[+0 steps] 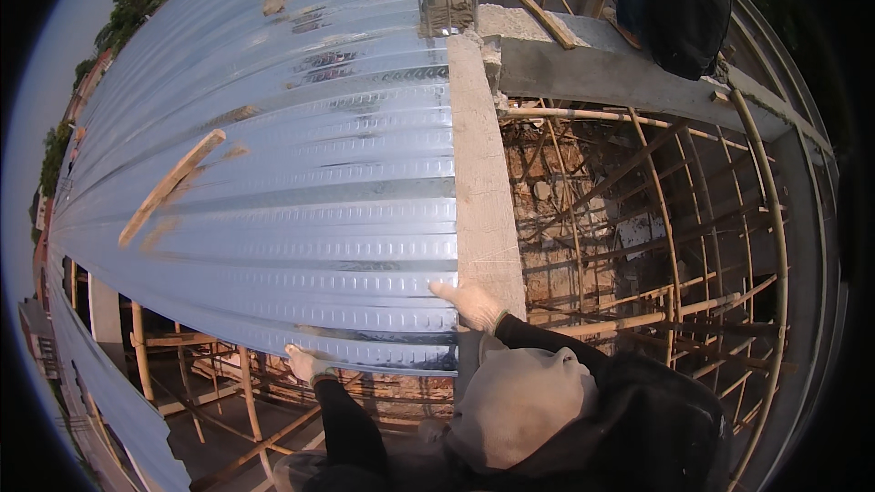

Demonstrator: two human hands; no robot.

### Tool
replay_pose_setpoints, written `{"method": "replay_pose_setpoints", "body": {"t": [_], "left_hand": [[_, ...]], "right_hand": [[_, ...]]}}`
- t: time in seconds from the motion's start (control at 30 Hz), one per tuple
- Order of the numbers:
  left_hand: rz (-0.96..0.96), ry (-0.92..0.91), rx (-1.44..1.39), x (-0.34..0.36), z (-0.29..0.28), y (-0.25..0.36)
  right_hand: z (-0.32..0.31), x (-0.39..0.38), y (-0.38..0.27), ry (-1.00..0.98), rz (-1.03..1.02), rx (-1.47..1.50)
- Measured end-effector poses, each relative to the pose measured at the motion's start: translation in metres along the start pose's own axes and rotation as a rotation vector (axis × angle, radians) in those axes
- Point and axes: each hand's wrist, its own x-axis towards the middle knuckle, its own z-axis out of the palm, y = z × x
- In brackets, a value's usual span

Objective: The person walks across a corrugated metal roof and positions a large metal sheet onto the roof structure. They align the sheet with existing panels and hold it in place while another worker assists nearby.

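Bamboo scaffold (pixel 658 187) below, ribbed sheet (pixel 365 319) above

Beside an open bay, a concrete beam (pixel 483 173) runs away from the near side. From my remote post I view the sheet left of this beam, its right end at the beam's edge; I cannot tell whether they overlap. The left hand (pixel 308 363) is at the near rim; the underside is hidden, so I cannot tell whether its grip pinches the metal. The right hand (pixel 469 302) lies at the right end, one digit stretched onto the sheet; its other fingers are unclear to me. For good steadying, I would press evenly at both points and hold body weight back from the near rim, which I judge poorly supported. Surface: silvery blue, glossy, with parallel ribs, rows of small dashes and dark smears. Farther left lies a wood strip (pixel 173 187).
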Motion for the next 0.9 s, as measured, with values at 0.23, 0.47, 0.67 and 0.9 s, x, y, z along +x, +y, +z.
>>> {"method": "replay_pose_setpoints", "body": {"t": [0.23,0.47,0.67,0.9], "left_hand": [[0.002,0.149,0.089,0.014,-0.011,-0.002],[0.132,0.169,-0.113,0.035,-0.015,-0.019],[0.082,0.190,-0.145,0.007,-0.003,-0.008],[0.115,0.234,-0.057,0.019,-0.007,-0.027]], "right_hand": [[0.006,-0.013,-0.050,0.189,0.017,-0.208],[0.005,-0.013,-0.033,0.230,0.239,-0.726],[0.004,-0.014,-0.001,0.207,-0.030,-0.425],[-0.003,-0.016,0.002,0.278,0.161,-0.471]]}}
